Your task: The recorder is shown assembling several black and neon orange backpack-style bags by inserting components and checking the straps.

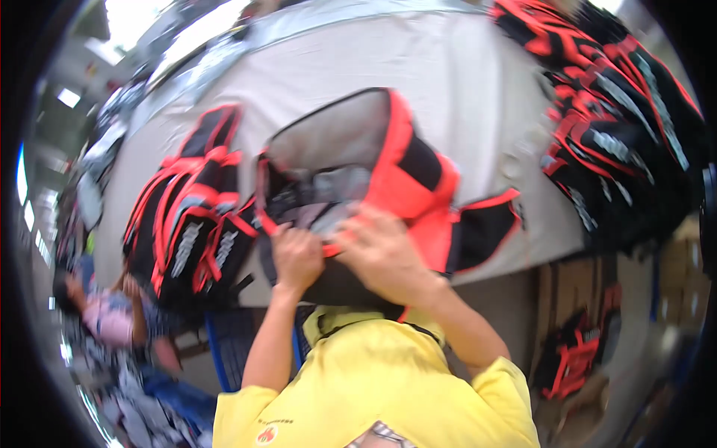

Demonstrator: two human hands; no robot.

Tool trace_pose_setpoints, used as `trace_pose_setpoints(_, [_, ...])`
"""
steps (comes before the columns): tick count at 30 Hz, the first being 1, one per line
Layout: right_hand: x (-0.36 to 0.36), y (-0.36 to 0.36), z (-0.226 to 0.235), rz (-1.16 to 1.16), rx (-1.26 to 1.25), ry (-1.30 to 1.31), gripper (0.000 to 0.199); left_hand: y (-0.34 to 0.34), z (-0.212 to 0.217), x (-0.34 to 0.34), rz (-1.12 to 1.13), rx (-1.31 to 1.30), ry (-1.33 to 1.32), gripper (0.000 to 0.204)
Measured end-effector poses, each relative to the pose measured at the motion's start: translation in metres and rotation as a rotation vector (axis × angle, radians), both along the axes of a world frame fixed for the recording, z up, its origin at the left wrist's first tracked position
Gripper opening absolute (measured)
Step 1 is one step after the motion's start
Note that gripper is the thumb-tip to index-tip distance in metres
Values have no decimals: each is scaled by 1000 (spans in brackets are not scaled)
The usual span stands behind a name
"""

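The near edge of the pale, cloth-covered counter (448, 82) passes beneath the opened backpack (407, 183), whose black lower part lies just in front of the wearer's yellow shirt (373, 381). The widest open room is beyond the bag, where wrinkled cloth reaches toward the far edge; another stretch lies on the right, before a heap of black and red-orange backpacks (620, 142) that overhangs the right edge. On the left the room is tight: a finished-looking backpack (187, 216) lies close by, and whether the two touch is unclear. The opened bag sits at the counter's near middle, its mouth gaping upward, showing a grey lining and dark, crumpled-looking stuff inside. Its wall is bright red-orange with a black patch, and a black side panel with red-orange trim spreads to the right. The left hand (297, 257) has its fingers curled around the near rim; the right hand (385, 254) lies over the same rim, its fingers too blurred to tell whether they grip.
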State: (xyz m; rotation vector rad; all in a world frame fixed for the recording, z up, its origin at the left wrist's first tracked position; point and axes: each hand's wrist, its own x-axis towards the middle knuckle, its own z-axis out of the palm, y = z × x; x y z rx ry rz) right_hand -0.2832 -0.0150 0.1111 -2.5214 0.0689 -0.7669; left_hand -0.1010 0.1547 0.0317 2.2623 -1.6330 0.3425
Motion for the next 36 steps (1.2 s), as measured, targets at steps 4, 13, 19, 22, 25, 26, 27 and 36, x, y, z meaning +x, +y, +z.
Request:
trace_pose_setpoints(4, [6, -40, -28, -137, -327, 226, 71, 17, 6, -16, 51, -118, 122, 19])
trace_pose_setpoints(13, [15, -32, -22, -109, -392, 400, 57, 58, 5, -31, 68, -228, 255, 8])
trace_pose_setpoints(19, [7, -22, 0, -95, -453, 485, 47, 62, 3, -29, 71, -244, 312, 9])
trace_pose_setpoints(22, [10, -24, 11, -21, -453, 569, 43, 63, 4, -26, 39, -225, 340, 9])
trace_pose_setpoints(25, [17, -32, 16, 42, -495, 654, 43, 59, 8, -17, -20, -201, 351, 10])
trace_pose_setpoints(26, [21, -33, 21, 50, -487, 695, 44, 62, 6, -17, -41, -158, 361, 17])
trace_pose_setpoints(27, [18, -31, 25, 58, -472, 748, 45, 65, 10, -17, -47, -144, 391, 17])
trace_pose_setpoints(36, [-30, 10, -7, -37, -316, 650, 39, 104, 0, -17, 68, -56, 295, 44])
